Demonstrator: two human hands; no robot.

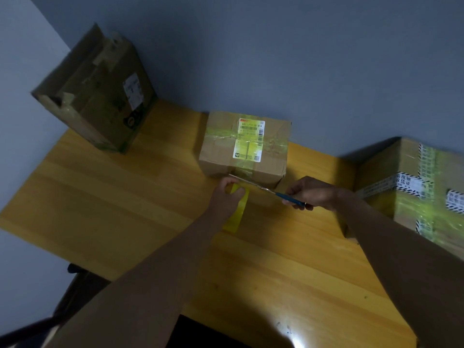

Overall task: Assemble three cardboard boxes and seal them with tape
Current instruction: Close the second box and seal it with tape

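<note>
Three brown cardboard boxes stand on the yellow wooden table (125, 197): a tall one (100, 96) at ten o'clock, a small labelled one (246, 146) at twelve, and a large one (414, 187) at three, cut off by the frame. Left hand (226, 197) grips the yellow tape roll (237, 212), probably holding the strip taut; right hand (311, 193) clasps blue-handled scissors (268, 189) poised to cut it. Blur hides the strip.

Wooden table (105, 197) — grey-blue walls (301, 59), dim light.
</note>
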